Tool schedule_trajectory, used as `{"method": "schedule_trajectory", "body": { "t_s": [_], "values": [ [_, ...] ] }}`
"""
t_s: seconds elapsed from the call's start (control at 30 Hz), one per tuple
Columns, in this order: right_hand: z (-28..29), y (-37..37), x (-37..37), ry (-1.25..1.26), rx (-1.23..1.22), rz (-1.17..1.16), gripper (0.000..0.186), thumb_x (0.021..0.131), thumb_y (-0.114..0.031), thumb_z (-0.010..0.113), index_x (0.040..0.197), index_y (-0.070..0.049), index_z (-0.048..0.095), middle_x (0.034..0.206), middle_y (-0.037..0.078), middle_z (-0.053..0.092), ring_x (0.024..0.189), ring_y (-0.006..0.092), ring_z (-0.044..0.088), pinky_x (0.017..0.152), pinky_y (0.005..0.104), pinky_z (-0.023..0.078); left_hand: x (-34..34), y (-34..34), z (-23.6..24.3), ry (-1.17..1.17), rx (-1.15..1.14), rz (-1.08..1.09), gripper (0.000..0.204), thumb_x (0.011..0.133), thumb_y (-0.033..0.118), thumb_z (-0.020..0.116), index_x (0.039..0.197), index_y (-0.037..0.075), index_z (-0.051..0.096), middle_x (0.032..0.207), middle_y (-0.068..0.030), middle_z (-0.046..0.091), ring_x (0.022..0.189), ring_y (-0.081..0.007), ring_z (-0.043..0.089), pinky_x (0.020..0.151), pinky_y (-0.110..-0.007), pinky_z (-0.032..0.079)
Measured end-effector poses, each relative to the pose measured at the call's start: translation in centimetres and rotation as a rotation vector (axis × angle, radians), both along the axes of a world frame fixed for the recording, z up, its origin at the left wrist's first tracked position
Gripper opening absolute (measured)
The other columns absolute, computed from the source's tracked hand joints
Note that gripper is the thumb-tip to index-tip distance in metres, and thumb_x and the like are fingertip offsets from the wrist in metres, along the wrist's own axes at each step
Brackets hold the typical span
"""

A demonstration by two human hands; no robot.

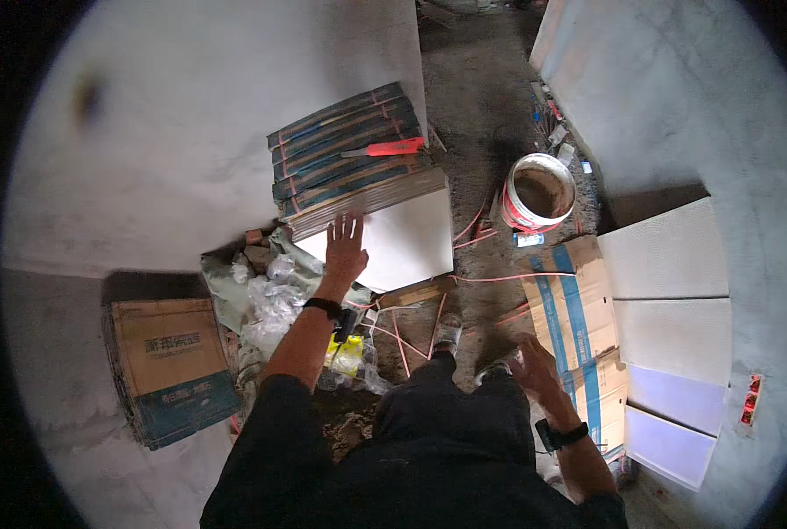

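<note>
My left hand (347, 251) reaches over a white tile (411, 234) at the front of an upright stack, fingers stretched and spread at its upper edge; whether they touch is unclear. Behind are dark cardboard packs (341, 123) with a red-handled trowel or scraper (393, 147) lying across them. My right hand (534, 370) hangs by my right leg, left of the blue-striped cardboard (570, 295), fingers loosely bent and apparently empty.
A bucket (539, 189) stands on the dirty floor. Large tiles (667, 335) lean along the right wall, flat cartons (173, 344) along the left. Crumpled plastic (270, 300), pink strapping (512, 278) and debris lie around my feet (448, 337). Walls (147, 132) flank both sides.
</note>
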State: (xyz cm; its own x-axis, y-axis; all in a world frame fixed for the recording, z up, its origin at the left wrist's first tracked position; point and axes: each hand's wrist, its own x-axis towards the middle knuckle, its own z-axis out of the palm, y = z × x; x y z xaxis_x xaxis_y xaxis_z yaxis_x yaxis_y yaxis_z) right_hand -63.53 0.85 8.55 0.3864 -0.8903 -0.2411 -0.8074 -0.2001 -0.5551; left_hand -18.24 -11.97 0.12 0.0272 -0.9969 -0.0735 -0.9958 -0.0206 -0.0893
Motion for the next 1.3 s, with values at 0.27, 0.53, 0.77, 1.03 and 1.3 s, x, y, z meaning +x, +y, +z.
{"method": "schedule_trajectory", "body": {
  "t_s": [0.27,0.53,0.77,1.03,1.3],
  "values": [
    [-0.9,3.1,-3.9,-0.012,0.104,-0.176,0.044,0.082,-0.017,0.063,0.122,-0.004,0.05,0.118,0.021,0.056,0.104,0.0393,0.058,0.085,0.045,0.049,-3.9,-0.8,-1.0,0.086,-0.019,0.176,0.086,0.079,0.023,0.063,0.15,0.007,0.019,0.156,-0.0201,0.014,0.144,-0.0354,0.016,0.117,-0.048,0.016],
    [-2.2,2.9,-3.6,-0.031,0.143,-0.135,0.042,0.083,-0.017,0.063,0.121,-0.003,0.05,0.119,0.021,0.056,0.107,0.0394,0.057,0.089,0.0445,0.048,-5.1,-0.4,-0.9,0.081,-0.069,0.23,0.083,0.074,0.016,0.061,0.148,0.006,0.027,0.154,-0.0208,0.023,0.144,-0.034,0.017,0.116,-0.053,0.014],
    [-1.1,0.6,-2.9,-0.031,0.11,-0.074,0.044,0.083,-0.016,0.062,0.123,-0.002,0.049,0.117,0.022,0.057,0.108,0.0409,0.056,0.089,0.0447,0.047,-5.8,5.1,0.6,0.199,-0.104,0.08,0.076,0.073,0.017,0.067,0.141,0.008,0.037,0.141,-0.017,0.04,0.136,-0.0324,0.033,0.114,-0.054,0.019],
    [-0.7,0.1,-0.7,-0.014,0.192,-0.037,0.039,0.086,-0.018,0.06,0.121,-0.001,0.051,0.119,0.022,0.056,0.108,0.0401,0.057,0.091,0.0455,0.048,-5.9,5.5,-1.7,0.192,0.412,-0.206,0.027,0.076,0.021,0.065,0.099,0.007,0.066,0.082,-0.0134,0.068,0.077,-0.0312,0.068,0.066,-0.042,0.053],
    [-3.6,4.4,-3.0,0.11,0.187,-0.128,0.032,0.085,-0.017,0.055,0.113,-0.001,0.054,0.113,0.02,0.057,0.105,0.0352,0.059,0.089,0.0436,0.05,-7.3,5.5,-3.3,0.127,0.473,-0.545,0.02,0.082,0.023,0.057,0.082,0.01,0.071,0.08,-0.0162,0.069,0.077,-0.0331,0.068,0.067,-0.047,0.053]
  ]
}}
